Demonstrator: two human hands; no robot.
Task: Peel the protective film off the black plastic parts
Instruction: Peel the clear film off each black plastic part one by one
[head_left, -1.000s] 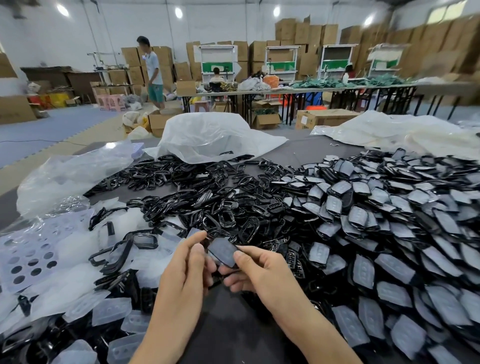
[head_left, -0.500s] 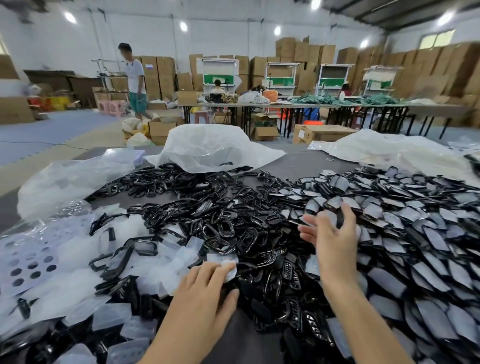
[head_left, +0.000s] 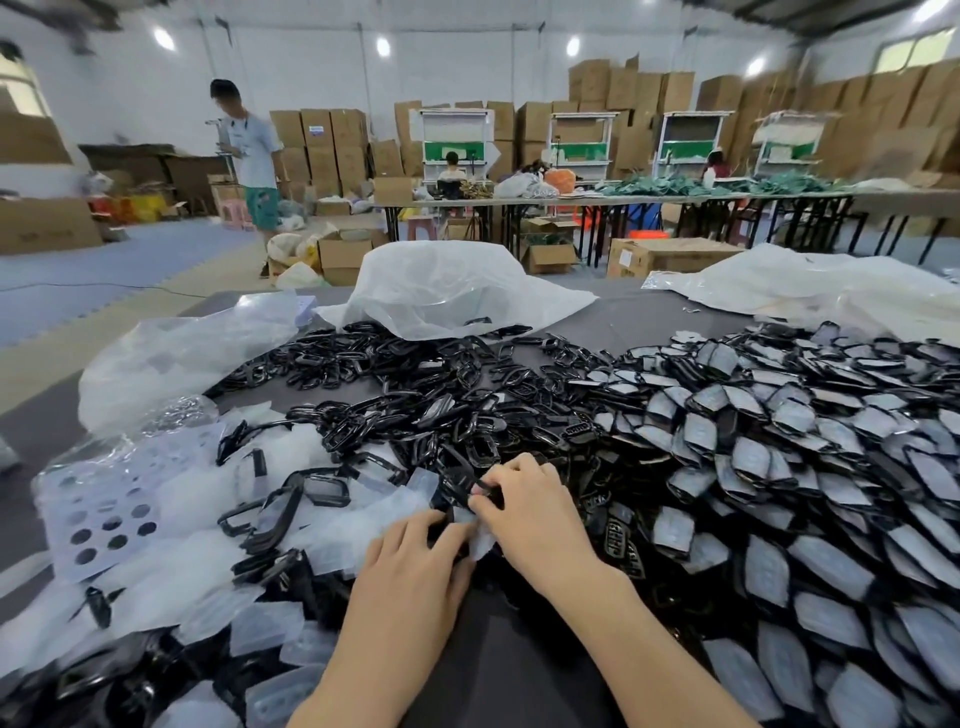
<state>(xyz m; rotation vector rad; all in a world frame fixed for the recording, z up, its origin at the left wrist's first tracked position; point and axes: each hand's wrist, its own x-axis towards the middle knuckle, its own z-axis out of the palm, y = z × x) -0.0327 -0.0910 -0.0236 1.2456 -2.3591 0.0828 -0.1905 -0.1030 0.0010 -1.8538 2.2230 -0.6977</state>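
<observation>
My right hand (head_left: 530, 512) is at the centre of the table and pinches a small black plastic part (head_left: 485, 491) between thumb and curled fingers. My left hand (head_left: 410, 569) lies just below and left of it, fingertips pinching the translucent protective film (head_left: 480, 543) that hangs from the part. A large heap of film-covered black parts (head_left: 779, 447) fills the right side. Bare glossy black parts (head_left: 415, 410) are piled in the middle. Loose peeled films (head_left: 176, 525) cover the left.
The grey table (head_left: 649, 322) carries a crumpled white plastic bag (head_left: 447, 291) at the back, clear plastic sheeting (head_left: 171, 353) on the left and another sheet (head_left: 810, 286) at the back right. A person (head_left: 249, 156) stands far off among cardboard boxes.
My right hand has come back from the film-covered heap on the right to the centre, holding a part. My left hand has lifted off the film pile and met it.
</observation>
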